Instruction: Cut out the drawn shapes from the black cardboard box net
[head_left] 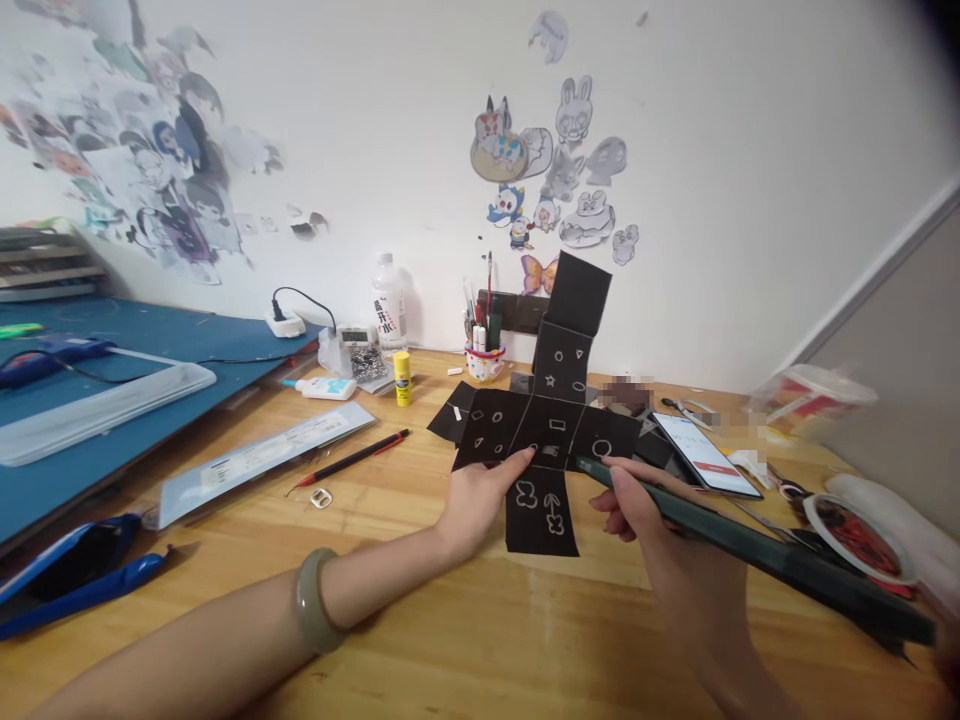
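Note:
A black paper cutout, shaped like a cross of square panels, is held above the table with its long top arm tilted up. White outlines of circles, a star, a triangle, a rectangle and flowers mark its panels. My left hand grips it from the lower left, thumb pressed on the middle panel and the other fingers hidden behind. In my right hand is a long dark green pen, fingers closed round it. Its tip is at the right-hand panel, just below a drawn circle; whether it touches cannot be told.
Left of the cutout lie a black-and-red pencil, a pull tab and a glue stick. A pen cup and a bottle stand by the wall. To the right are a phone and a round tub.

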